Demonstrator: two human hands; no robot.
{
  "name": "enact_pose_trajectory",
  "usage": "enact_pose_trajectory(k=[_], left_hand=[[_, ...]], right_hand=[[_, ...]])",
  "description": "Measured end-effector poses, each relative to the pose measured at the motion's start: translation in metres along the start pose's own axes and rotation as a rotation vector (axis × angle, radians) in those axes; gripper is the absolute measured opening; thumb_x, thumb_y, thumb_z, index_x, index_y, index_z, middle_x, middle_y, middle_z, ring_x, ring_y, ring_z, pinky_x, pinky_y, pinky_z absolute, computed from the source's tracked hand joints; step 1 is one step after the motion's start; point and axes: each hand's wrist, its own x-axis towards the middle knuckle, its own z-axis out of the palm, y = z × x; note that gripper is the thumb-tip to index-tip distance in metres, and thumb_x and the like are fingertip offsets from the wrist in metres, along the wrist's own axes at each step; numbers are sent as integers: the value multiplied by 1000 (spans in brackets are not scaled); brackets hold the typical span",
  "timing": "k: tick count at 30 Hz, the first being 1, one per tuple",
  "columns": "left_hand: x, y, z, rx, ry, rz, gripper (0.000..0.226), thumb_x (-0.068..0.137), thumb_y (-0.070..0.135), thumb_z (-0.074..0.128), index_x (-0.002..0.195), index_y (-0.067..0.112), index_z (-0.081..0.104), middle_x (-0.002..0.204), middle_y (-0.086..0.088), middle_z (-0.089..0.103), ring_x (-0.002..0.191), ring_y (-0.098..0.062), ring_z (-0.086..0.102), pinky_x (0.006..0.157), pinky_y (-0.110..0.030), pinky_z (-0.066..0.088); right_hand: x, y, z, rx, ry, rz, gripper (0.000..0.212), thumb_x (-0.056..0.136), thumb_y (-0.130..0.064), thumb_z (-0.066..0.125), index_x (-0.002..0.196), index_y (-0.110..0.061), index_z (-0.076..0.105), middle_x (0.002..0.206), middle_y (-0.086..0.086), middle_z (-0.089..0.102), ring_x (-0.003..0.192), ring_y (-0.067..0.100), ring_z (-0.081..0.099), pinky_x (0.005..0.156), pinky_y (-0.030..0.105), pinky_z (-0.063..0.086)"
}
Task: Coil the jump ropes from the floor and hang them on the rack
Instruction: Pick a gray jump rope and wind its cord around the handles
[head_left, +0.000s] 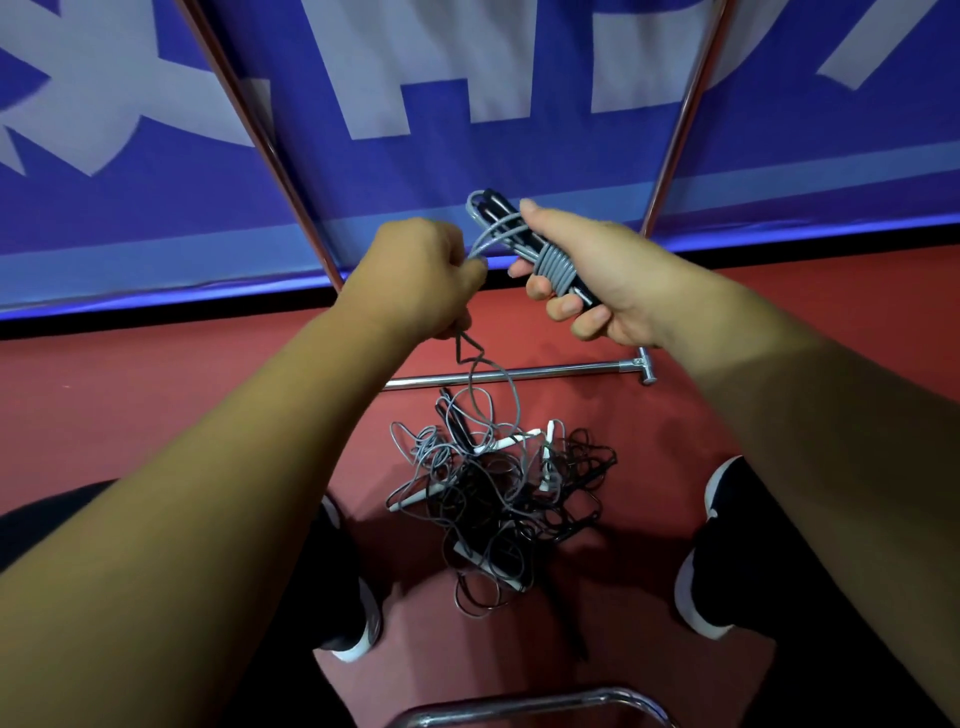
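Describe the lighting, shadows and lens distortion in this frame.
Head view: wide-angle stretch balloons the forearms toward the lower corners and splays the rack poles; head view, dim light leaves a dark shadow on the floor around the rope tangle; a glint runs along the chrome bar; the left hand, right hand and coiled rope look sharp.

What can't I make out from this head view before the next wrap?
Head view:
1. Rack poles: tops cut off by the upper edge; no hanging place visible.
2. Floor pile: too tangled to count ropes.
3. Grey cord inside the left grip: hidden by curled fingers.
4. Bundle: handle count hidden under the wraps and the right grip.
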Motion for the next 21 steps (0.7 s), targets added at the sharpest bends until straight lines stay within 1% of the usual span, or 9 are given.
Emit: enact_pose_trajectory(k=[2, 4, 5, 7, 11, 13, 15, 17, 21], left_hand=[[-1, 2, 0, -142, -31, -40, 25, 104, 32, 58, 91, 10, 57, 53, 3, 70, 49, -12, 70, 47, -11, 48], [1, 1, 0, -421, -172, -80, 26, 107, 30, 57, 104, 5, 60, 72, -8, 78, 66, -23, 77, 73, -36, 66], [2, 0, -1, -566, -243, -79, 24, 108, 26, 56, 105, 3, 62, 83, -13, 79, 76, -26, 78, 86, -46, 64], [5, -2, -7, -806, -342, -56, 20, 109, 17, 52, 106, 3, 66, 98, -19, 78, 92, -26, 76, 101, -44, 58], [7, -8, -19, -1108, -481, -10, 28, 111, 10, 39, 120, -2, 63, 111, -23, 75, 109, -31, 74, 100, -36, 56], [8, -14, -21, -1023, -556, 79, 28, 110, 12, 42, 125, 0, 62, 109, -16, 74, 102, -28, 74, 99, -35, 56], [7, -19, -19, -806, -602, 153, 26, 107, 14, 49, 126, 5, 64, 112, -10, 76, 99, -28, 74, 98, -39, 54], [7, -23, -17, -567, -618, 147, 24, 105, 13, 58, 126, 8, 67, 114, -5, 78, 98, -31, 76, 86, -40, 52], [2, -17, -10, -208, -580, 117, 17, 99, 27, 71, 101, 12, 77, 87, -5, 81, 66, -20, 75, 66, -30, 49]], right_hand=[[2, 3, 1, 10, 35, -13, 61, 95, -75, 59, 108, -16, 67, 70, -5, 53, 51, 8, 31, 41, 17, 16], [4, 3, 0, 31, 57, -27, 59, 96, -72, 60, 108, -15, 67, 72, -4, 54, 51, 9, 32, 41, 17, 18], [5, 3, -1, 46, 70, -33, 58, 96, -71, 60, 108, -15, 67, 73, -3, 54, 51, 9, 33, 41, 18, 18], [5, 2, -3, 75, 96, -41, 59, 96, -71, 61, 109, -14, 66, 74, -2, 55, 50, 9, 34, 40, 18, 19], [6, 0, -6, 91, 107, -61, 67, 92, -75, 64, 120, -15, 68, 75, 0, 56, 51, 9, 35, 41, 17, 20], [6, -2, -8, 95, 86, -73, 73, 91, -77, 62, 125, -13, 70, 76, 0, 56, 51, 9, 34, 40, 17, 20], [2, -4, -8, 93, 32, -65, 65, 92, -77, 61, 113, -16, 71, 75, -1, 54, 51, 8, 31, 39, 17, 19], [-2, -5, -6, 76, -12, -59, 58, 93, -75, 63, 101, -18, 67, 72, -2, 52, 51, 8, 28, 39, 17, 18], [-7, 0, 2, 23, -59, -68, 44, 94, -60, 71, 98, -17, 67, 71, -1, 51, 50, 9, 26, 40, 18, 18]])
